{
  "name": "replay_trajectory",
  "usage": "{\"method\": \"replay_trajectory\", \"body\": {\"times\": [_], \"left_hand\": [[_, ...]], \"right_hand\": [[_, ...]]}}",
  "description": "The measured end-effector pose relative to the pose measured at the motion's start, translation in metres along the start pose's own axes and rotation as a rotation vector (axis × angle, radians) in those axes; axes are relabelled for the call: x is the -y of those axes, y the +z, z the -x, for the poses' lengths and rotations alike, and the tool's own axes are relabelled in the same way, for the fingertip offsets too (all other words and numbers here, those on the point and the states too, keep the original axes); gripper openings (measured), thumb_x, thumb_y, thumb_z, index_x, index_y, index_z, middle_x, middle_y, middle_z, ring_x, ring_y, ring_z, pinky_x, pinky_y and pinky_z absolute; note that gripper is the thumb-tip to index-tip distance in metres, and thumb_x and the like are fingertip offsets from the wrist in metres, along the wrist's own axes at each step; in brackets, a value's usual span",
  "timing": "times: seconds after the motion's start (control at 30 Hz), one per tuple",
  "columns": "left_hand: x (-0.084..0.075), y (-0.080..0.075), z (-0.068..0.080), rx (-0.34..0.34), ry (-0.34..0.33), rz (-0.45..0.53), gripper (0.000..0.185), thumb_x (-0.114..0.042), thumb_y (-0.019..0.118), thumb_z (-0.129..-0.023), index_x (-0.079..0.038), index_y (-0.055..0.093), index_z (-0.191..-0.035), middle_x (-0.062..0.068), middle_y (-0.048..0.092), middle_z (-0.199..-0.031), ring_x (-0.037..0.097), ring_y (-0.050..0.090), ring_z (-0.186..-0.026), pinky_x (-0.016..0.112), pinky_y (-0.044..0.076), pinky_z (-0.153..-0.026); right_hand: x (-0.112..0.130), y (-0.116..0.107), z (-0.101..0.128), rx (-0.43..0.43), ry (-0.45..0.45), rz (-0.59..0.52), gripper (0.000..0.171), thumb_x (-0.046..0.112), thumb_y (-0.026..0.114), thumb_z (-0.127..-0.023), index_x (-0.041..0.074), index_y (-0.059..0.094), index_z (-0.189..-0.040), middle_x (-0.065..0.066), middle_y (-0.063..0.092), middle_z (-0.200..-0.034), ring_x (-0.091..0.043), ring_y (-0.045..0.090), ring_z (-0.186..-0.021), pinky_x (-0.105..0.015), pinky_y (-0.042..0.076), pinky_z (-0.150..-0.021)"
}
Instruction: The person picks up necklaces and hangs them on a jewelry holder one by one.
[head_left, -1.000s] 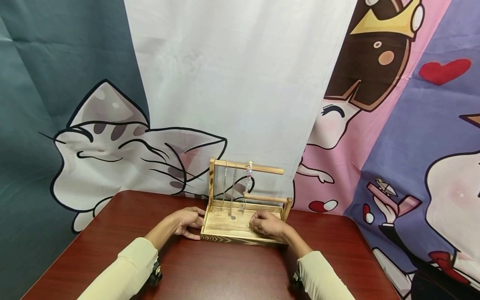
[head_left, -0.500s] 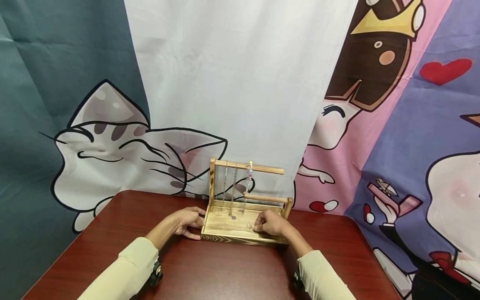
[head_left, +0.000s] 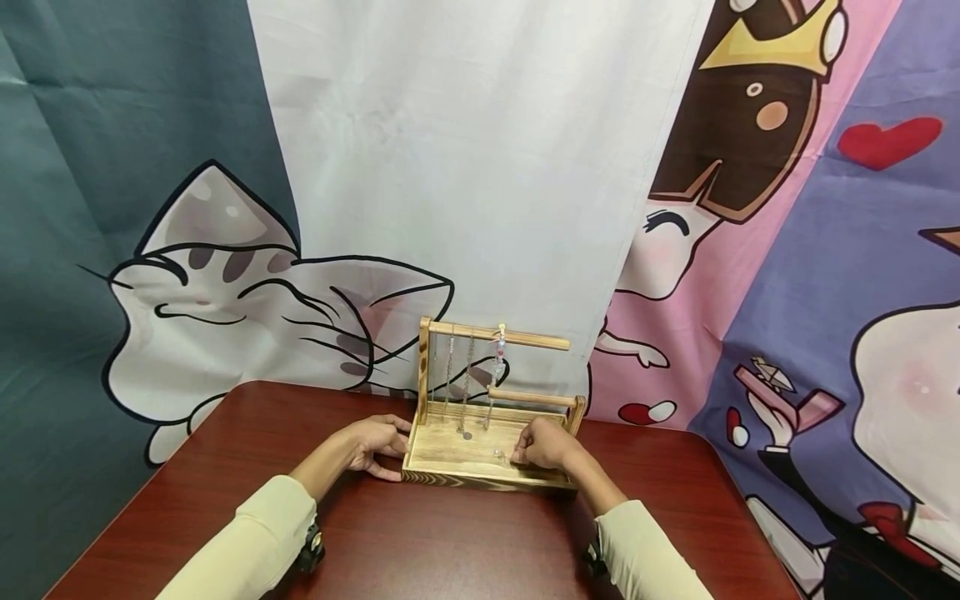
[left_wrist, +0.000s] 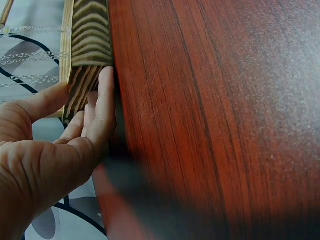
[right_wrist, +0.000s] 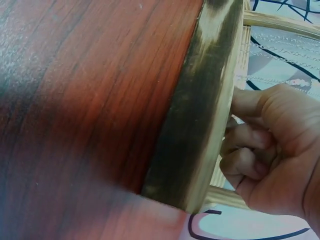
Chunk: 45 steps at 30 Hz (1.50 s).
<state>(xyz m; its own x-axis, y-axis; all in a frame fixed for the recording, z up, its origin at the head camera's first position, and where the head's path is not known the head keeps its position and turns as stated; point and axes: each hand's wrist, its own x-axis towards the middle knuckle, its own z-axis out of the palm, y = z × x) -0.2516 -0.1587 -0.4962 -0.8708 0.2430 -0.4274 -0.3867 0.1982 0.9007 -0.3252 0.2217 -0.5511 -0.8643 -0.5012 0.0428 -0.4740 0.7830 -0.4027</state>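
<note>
A wooden jewelry stand (head_left: pixel 450 450) stands on the table, a shallow tray with two rods above it. My left hand (head_left: pixel 377 444) presses its fairly straight fingers against the tray's left end. That end carries a striped grain beside my left fingertips (left_wrist: pixel 106 75) in the left wrist view. My right hand (head_left: pixel 545 444) reaches into the tray's right half with curled fingers, thumb and forefinger together at the tray floor. A small shiny piece of jewelry (head_left: pixel 499 454) lies at those fingertips; the part within the pinch is hidden. In the right wrist view the front wall (right_wrist: pixel 200 110) hides my right fingertips.
Silvery chain necklaces (head_left: pixel 467 375) hang from the upper rod (head_left: pixel 540 340), one with a round pendant (head_left: pixel 467 435) over the tray. A colorful beaded strand (head_left: pixel 500 346) hangs beside them. The lower rod (head_left: pixel 532 397) spans the right side. A printed curtain (head_left: pixel 480 167) rises behind the table (head_left: pixel 420 542).
My right hand has moved slightly to the right over the tray, uncovering the small shiny piece of jewelry at its fingertips. My left hand stays at the tray's left end.
</note>
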Motion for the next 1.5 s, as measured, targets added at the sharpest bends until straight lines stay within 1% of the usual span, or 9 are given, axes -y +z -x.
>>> {"method": "replay_trajectory", "body": {"times": [0.2, 0.5, 0.6, 0.73, 1.03, 1.2, 1.3, 1.4, 1.5], "left_hand": [[0.002, 0.001, -0.002, 0.0, 0.006, 0.003, 0.058, 0.011, 0.061, -0.095, 0.004, 0.047, -0.151, 0.024, 0.07, -0.14, 0.026, 0.073, -0.109, 0.053, 0.071, -0.085], [0.001, 0.003, 0.003, -0.009, 0.019, -0.003, 0.06, 0.011, 0.06, -0.094, 0.007, 0.046, -0.152, 0.026, 0.071, -0.139, 0.026, 0.073, -0.107, 0.056, 0.071, -0.086], [0.0, 0.004, 0.003, -0.008, 0.021, -0.005, 0.059, 0.011, 0.061, -0.095, 0.007, 0.045, -0.152, 0.026, 0.071, -0.138, 0.027, 0.073, -0.107, 0.055, 0.071, -0.086], [-0.001, 0.004, 0.002, -0.007, 0.027, -0.009, 0.059, 0.011, 0.06, -0.096, 0.008, 0.044, -0.153, 0.027, 0.072, -0.136, 0.028, 0.074, -0.107, 0.056, 0.071, -0.086], [-0.004, 0.007, 0.005, -0.018, 0.031, -0.029, 0.058, 0.012, 0.059, -0.094, 0.01, 0.045, -0.15, 0.028, 0.073, -0.127, 0.031, 0.076, -0.108, 0.056, 0.072, -0.085], [-0.005, 0.009, 0.006, -0.035, 0.031, -0.038, 0.055, 0.012, 0.06, -0.092, 0.011, 0.048, -0.146, 0.026, 0.074, -0.121, 0.03, 0.076, -0.103, 0.055, 0.073, -0.081], [-0.005, 0.01, 0.007, -0.048, 0.032, -0.042, 0.054, 0.011, 0.06, -0.091, 0.01, 0.049, -0.144, 0.025, 0.074, -0.117, 0.029, 0.076, -0.101, 0.054, 0.073, -0.08], [-0.006, 0.011, 0.008, -0.055, 0.032, -0.05, 0.054, 0.011, 0.059, -0.09, 0.01, 0.05, -0.143, 0.025, 0.075, -0.115, 0.03, 0.077, -0.101, 0.055, 0.073, -0.079], [-0.007, 0.012, 0.006, -0.06, 0.03, -0.05, 0.054, 0.011, 0.059, -0.089, 0.011, 0.05, -0.143, 0.025, 0.075, -0.114, 0.031, 0.077, -0.102, 0.055, 0.073, -0.078]], "right_hand": [[0.025, -0.012, 0.003, 0.045, 0.064, 0.118, 0.03, 0.018, 0.095, -0.084, 0.023, 0.074, -0.063, 0.01, 0.069, -0.065, -0.014, 0.061, -0.069, -0.039, 0.061, -0.07], [-0.017, 0.02, -0.016, 0.012, 0.013, 0.244, 0.042, 0.018, 0.078, -0.082, 0.026, 0.048, -0.053, 0.01, 0.047, -0.058, -0.013, 0.047, -0.059, -0.034, 0.044, -0.052], [0.025, -0.007, 0.004, 0.02, 0.023, 0.215, 0.044, 0.012, 0.08, -0.088, 0.022, 0.053, -0.055, 0.01, 0.046, -0.057, -0.013, 0.047, -0.061, -0.034, 0.046, -0.057], [0.081, -0.047, 0.032, 0.058, 0.059, 0.06, 0.033, 0.01, 0.083, -0.097, 0.011, 0.07, -0.067, 0.003, 0.063, -0.061, -0.012, 0.054, -0.068, -0.033, 0.053, -0.071], [0.075, -0.047, 0.037, 0.106, 0.101, -0.416, 0.02, 0.01, 0.077, -0.104, -0.004, 0.082, -0.09, -0.012, 0.083, -0.085, -0.009, 0.064, -0.081, -0.023, 0.053, -0.078], [0.074, -0.046, 0.04, 0.125, 0.201, -0.736, 0.017, 0.009, 0.075, -0.106, -0.007, 0.081, -0.103, -0.014, 0.086, -0.098, -0.013, 0.077, -0.089, -0.029, 0.068, -0.091], [0.074, -0.047, 0.04, 0.127, 0.222, -0.883, 0.017, 0.008, 0.074, -0.107, -0.008, 0.08, -0.108, -0.009, 0.086, -0.099, -0.012, 0.081, -0.092, -0.033, 0.07, -0.098], [0.076, -0.051, 0.041, 0.126, 0.206, -0.947, 0.02, 0.01, 0.074, -0.108, -0.008, 0.08, -0.112, -0.002, 0.085, -0.095, -0.004, 0.067, -0.07, -0.023, 0.065, -0.072], [0.08, -0.057, 0.043, 0.122, 0.173, -0.963, 0.024, 0.014, 0.074, -0.109, -0.009, 0.08, -0.115, 0.004, 0.082, -0.09, -0.001, 0.042, -0.054, -0.017, 0.037, -0.051]]}}
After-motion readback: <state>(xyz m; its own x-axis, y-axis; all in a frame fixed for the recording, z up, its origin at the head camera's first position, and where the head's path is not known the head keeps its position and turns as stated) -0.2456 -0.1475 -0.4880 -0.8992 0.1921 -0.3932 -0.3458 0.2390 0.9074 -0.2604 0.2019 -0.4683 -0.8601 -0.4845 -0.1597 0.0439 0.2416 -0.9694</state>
